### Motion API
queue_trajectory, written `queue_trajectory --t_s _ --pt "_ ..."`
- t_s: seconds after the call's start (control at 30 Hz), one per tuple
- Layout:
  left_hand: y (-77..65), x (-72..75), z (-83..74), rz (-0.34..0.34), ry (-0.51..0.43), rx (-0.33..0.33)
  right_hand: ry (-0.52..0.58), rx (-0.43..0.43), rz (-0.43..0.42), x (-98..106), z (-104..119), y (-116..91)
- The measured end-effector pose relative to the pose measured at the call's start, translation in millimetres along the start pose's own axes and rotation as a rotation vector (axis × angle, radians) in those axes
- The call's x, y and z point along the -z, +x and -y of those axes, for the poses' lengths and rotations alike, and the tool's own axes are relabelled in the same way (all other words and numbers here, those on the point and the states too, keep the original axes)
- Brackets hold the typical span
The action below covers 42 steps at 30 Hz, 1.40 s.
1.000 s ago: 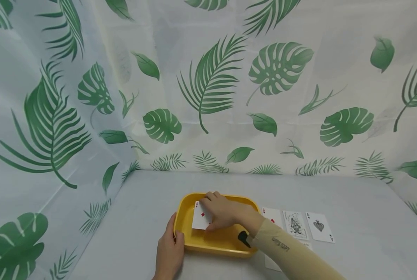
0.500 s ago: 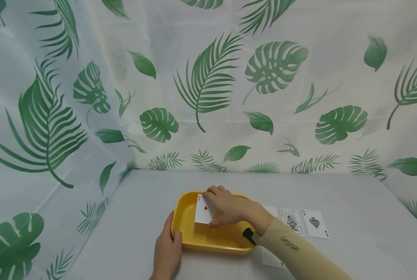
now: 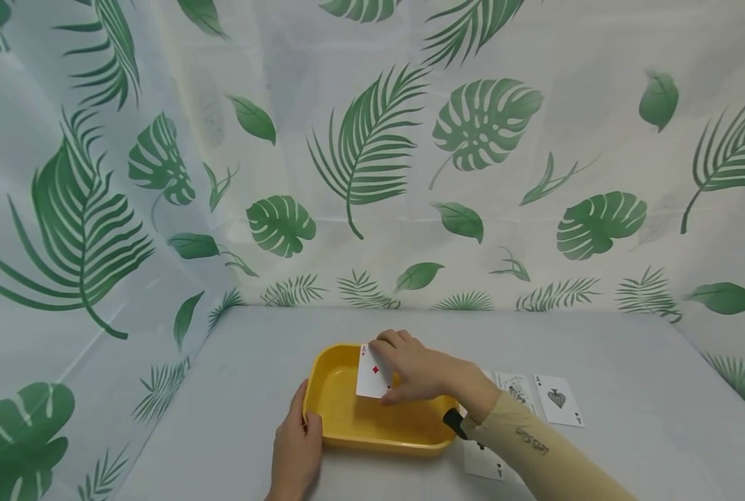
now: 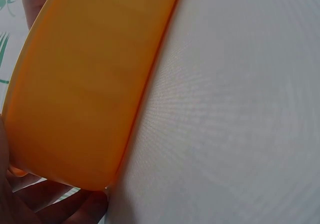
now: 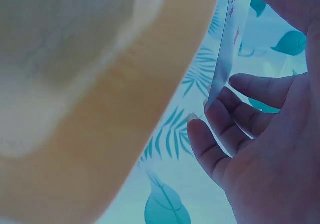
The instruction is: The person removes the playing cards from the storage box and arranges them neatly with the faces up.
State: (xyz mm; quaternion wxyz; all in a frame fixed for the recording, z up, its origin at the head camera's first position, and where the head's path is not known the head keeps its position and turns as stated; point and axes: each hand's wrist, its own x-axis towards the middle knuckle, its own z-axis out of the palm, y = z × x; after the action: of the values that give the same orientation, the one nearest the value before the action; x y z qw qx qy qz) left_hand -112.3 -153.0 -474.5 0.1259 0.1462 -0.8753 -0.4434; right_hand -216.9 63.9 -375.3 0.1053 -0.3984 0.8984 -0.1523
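My right hand holds a playing card, the ace of diamonds, between thumb and fingers above a yellow tray. In the right wrist view the card is seen nearly edge-on, tilted, against the fingertips. At the tray's left end, my left hand grips the rim, its thumb on the near side. The left wrist view shows the tray's outer wall and curled fingers at its end. No cards show on the visible tray floor.
Right of the tray lie an ace of spades and a black-and-white picture card. Another ace lies nearer, partly beneath my right forearm. A leaf-print sheet rises behind the white table surface.
My right hand has lifted the ace of diamonds from within the tray and carried it a little up and right. The left hand keeps its grip; the head view has shifted slightly.
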Motion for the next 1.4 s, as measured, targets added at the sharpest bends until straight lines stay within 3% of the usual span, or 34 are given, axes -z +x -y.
queue_trajectory --t_s 0.7,0.87,1.4 --pt "-0.2 0.9 -0.3 0.022 -0.009 0.012 0.058 -0.01 -0.046 8.7 -11.2 -22.1" --pt "-0.3 1.4 0.4 0.018 0.001 -0.006 0.067 -0.021 -0.073 9.7 -16.3 -30.7" --pt "-1.3 2.5 -3.3 0.035 0.002 0.026 0.101 -0.05 -0.126 11.3 -31.8 -58.6"
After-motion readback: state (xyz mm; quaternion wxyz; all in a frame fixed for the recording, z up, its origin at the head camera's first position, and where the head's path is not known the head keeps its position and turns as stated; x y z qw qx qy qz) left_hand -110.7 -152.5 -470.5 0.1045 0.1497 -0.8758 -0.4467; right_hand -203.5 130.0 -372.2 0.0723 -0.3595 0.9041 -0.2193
